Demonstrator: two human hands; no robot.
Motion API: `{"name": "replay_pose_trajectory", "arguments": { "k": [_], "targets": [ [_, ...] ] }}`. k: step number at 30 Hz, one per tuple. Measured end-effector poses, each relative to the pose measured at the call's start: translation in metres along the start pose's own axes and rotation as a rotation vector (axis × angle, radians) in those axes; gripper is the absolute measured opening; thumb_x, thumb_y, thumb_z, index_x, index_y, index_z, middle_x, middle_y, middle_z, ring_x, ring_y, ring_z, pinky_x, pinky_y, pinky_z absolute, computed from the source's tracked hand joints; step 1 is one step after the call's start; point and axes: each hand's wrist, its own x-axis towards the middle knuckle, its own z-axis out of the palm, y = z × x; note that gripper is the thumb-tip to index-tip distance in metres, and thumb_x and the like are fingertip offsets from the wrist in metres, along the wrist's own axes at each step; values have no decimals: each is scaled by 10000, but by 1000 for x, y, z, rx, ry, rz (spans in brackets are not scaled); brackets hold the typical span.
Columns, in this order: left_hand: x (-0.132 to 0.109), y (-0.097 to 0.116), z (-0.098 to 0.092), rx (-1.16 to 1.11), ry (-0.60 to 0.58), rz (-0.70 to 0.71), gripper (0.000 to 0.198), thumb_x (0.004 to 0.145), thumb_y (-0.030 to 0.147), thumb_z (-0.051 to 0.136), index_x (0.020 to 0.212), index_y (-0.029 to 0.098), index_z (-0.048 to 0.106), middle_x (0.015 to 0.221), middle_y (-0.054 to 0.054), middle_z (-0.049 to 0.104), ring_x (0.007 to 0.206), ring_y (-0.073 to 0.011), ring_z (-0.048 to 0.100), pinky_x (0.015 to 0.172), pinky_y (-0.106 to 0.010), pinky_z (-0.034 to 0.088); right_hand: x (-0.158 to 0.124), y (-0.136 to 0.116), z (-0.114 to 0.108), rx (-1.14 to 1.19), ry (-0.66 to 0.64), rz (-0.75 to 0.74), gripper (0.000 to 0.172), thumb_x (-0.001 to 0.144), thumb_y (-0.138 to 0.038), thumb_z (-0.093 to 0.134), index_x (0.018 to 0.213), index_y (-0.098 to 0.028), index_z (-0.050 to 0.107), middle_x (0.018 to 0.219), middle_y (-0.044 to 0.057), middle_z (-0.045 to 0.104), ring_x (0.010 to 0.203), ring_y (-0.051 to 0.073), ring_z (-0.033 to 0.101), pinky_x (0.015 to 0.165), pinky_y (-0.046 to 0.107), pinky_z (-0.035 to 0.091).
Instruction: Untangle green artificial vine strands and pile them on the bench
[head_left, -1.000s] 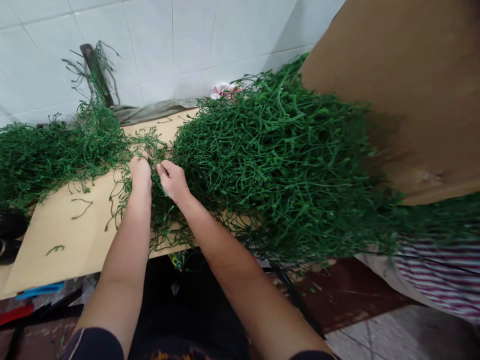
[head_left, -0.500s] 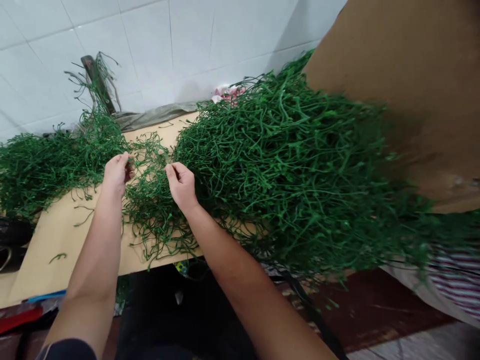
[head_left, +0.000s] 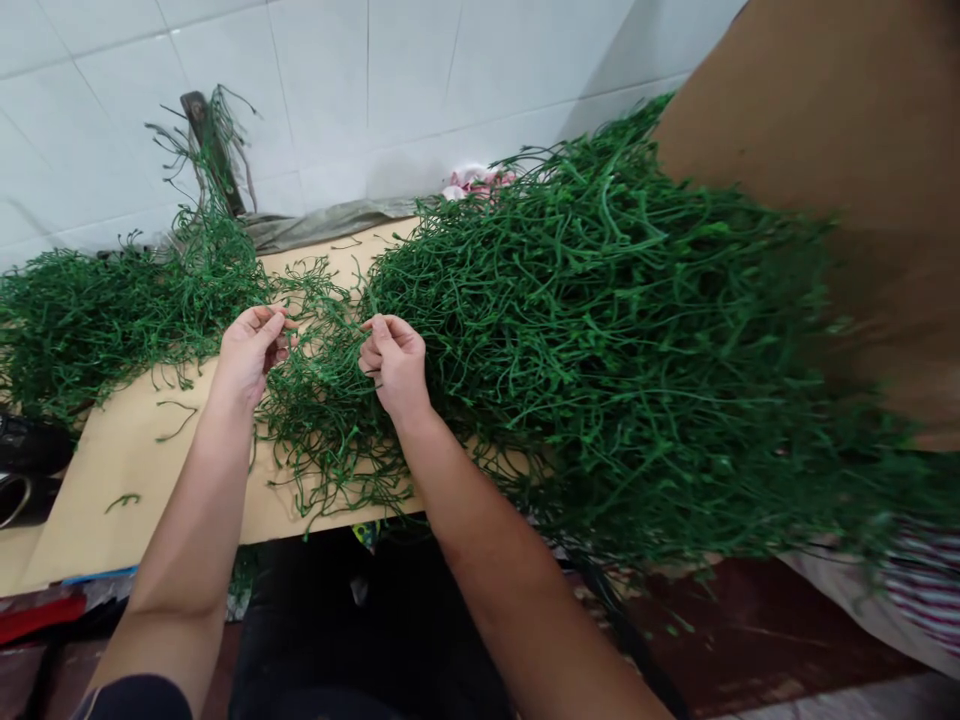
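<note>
while stems (head_left: 540, 330) crowd the right hand (head_left: 396, 362), exposed board (head_left: 169, 470) reaches the front edge (head_left: 274, 531).

White-tiled wall (head_left: 322, 85), by whose foot a greyish cloth (head_left: 330, 223) is laid; brown panel (head_left: 817, 110), seen upper right; red item (head_left: 41, 618), lower left; striped fabric (head_left: 930, 590), lower right.

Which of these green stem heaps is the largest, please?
The right-hand heap, beside the brown sheet; the left heap and the middle pile are visibly smaller.
</note>
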Motion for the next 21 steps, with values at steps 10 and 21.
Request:
{"name": "replay_pose_trajectory", "arguments": {
  "k": [10,21],
  "targets": [
    [-5,-19,23,137,-13,59,158,639,188,661,706,165,520,661,27,567,493,-48,475,421,-154,351,-4,15,9,-340,-224,41,370,546,-348,736,837,-151,620,802,10,613,687,91,542,613,218,456],
    [0,-28,30,272,-13,111,157,743,200,569,689,190,422,575,49,505,409,-43,377,362,-152,266,-7,12,3,-670,-204,-236,269,802,-356,494,652,-150,580,590,-22,481,576,79,410,588,230,353]
  ]
}}
